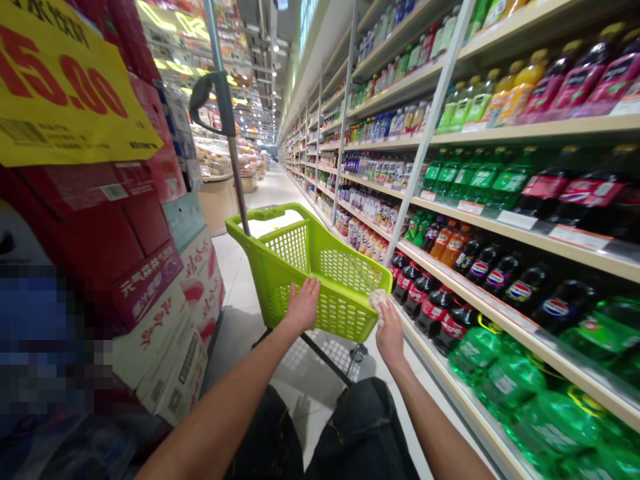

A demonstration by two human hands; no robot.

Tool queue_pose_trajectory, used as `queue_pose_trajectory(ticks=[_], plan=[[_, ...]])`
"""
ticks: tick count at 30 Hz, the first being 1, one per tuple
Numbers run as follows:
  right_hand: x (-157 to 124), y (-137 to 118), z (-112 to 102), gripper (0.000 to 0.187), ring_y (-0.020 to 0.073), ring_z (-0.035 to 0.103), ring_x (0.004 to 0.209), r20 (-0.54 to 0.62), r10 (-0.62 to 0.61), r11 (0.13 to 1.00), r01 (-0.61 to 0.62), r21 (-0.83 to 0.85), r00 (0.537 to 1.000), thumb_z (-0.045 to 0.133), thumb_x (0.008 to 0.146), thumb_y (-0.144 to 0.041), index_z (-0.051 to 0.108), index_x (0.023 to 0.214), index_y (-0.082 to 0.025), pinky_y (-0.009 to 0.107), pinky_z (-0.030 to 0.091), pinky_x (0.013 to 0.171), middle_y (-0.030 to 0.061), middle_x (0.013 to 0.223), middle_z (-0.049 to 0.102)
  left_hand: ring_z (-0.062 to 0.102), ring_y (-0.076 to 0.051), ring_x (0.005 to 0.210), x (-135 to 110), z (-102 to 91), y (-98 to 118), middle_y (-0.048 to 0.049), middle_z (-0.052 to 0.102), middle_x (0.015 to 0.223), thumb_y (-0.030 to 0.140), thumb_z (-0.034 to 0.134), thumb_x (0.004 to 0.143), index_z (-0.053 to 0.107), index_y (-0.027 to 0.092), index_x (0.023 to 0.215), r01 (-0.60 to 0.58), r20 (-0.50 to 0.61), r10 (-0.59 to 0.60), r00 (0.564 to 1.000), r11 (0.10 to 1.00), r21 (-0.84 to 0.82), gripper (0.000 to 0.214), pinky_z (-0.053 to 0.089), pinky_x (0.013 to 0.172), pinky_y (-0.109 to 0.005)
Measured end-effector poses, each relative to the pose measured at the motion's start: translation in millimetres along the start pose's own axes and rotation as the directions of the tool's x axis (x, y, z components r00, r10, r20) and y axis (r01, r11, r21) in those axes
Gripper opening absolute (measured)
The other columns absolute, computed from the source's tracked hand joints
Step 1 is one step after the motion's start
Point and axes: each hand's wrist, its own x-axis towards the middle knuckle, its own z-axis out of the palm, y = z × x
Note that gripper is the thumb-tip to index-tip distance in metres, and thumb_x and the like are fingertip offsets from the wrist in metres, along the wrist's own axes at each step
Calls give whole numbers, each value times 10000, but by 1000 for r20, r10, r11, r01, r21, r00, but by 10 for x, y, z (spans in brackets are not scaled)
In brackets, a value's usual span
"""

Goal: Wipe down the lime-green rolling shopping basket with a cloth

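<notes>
Keeping the knees off the green basket is advised, since the basket is carried on a wheeled frame just in front of them and could be rolled by a bump. At the basket's near rim, the left hand is laid with its fingers extended and close together; nothing is seen to be held by it, and this contact is best used as a steadying brace. At the basket's near right corner, a crumpled white wipe, whether cloth or paper cannot be told, is gripped in the bent fingers of the right hand. For wiping, which seems to be the step in hand, light, even pressure should be applied along the rim. Hard pushing at the corner should be avoided, as the basket might be swung into the bottle shelving to its right. At the basket's left end, the upright pole should be given clearance, and beyond the basket the aisle floor is seen.
</notes>
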Motion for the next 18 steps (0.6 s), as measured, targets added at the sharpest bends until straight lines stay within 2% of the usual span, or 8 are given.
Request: queue_pose_trajectory(ticks=[3, 7, 10, 12, 14, 18], plan=[[45, -127, 90, 629, 199, 343, 1256, -19, -12, 999, 13, 33, 1000, 304, 637, 11, 472, 1219, -158, 443, 333, 1019, 84, 1316, 440, 117, -221, 1350, -7, -16, -121, -86, 142, 1473, 35, 378, 652, 197, 145, 1371, 30, 12, -30, 999, 999, 28, 749, 98, 1053, -557], [162, -337, 278, 669, 187, 333, 1262, 66, -136, 990, 133, 50, 988, 310, 617, 30, 459, 1239, -165, 423, 327, 1026, 79, 1317, 440, 97, -204, 1354, 39, -51, -129, -90, 132, 1474, 38, 370, 668, 195, 133, 1371, 20, -28, -18, 999, 998, 58, 731, 67, 1067, -530], [204, -213, 223, 609, 205, 367, 1237, 91, -160, 987, 159, 14, 983, 326, 627, 30, 526, 1170, -162, 451, 337, 1009, 97, 1268, 489, 130, -219, 1347, 81, -80, -157, -104, 203, 1457, 42, 361, 682, 236, 134, 1360, 72, -9, -72, 997, 995, 72, 695, 64, 1058, -548], [185, -102, 151, 602, 213, 360, 1240, 59, -117, 993, 118, -22, 991, 328, 629, 32, 533, 1159, -166, 477, 317, 1015, 96, 1270, 489, 149, -225, 1343, 73, -80, -185, -100, 256, 1442, 62, 375, 686, 254, 151, 1354, 72, -1, -72, 997, 995, 68, 685, 59, 1057, -551], [148, -104, 149, 612, 213, 339, 1255, 20, -78, 997, 78, -28, 997, 319, 637, 32, 513, 1185, -160, 486, 302, 1023, 95, 1294, 467, 145, -230, 1343, 33, -68, -185, -96, 278, 1434, 93, 393, 685, 251, 152, 1356, 51, -18, -50, 999, 997, 63, 689, 54, 1061, -542], [117, -480, 396, 662, 199, 301, 1281, 27, -122, 991, 121, 52, 992, 306, 631, 38, 450, 1253, -136, 468, 300, 1034, 104, 1327, 432, 139, -240, 1343, -100, -65, -83, -112, 272, 1435, 139, 404, 684, 239, 119, 1361, 33, -33, -32, 999, 998, 52, 697, 75, 1071, -516]])
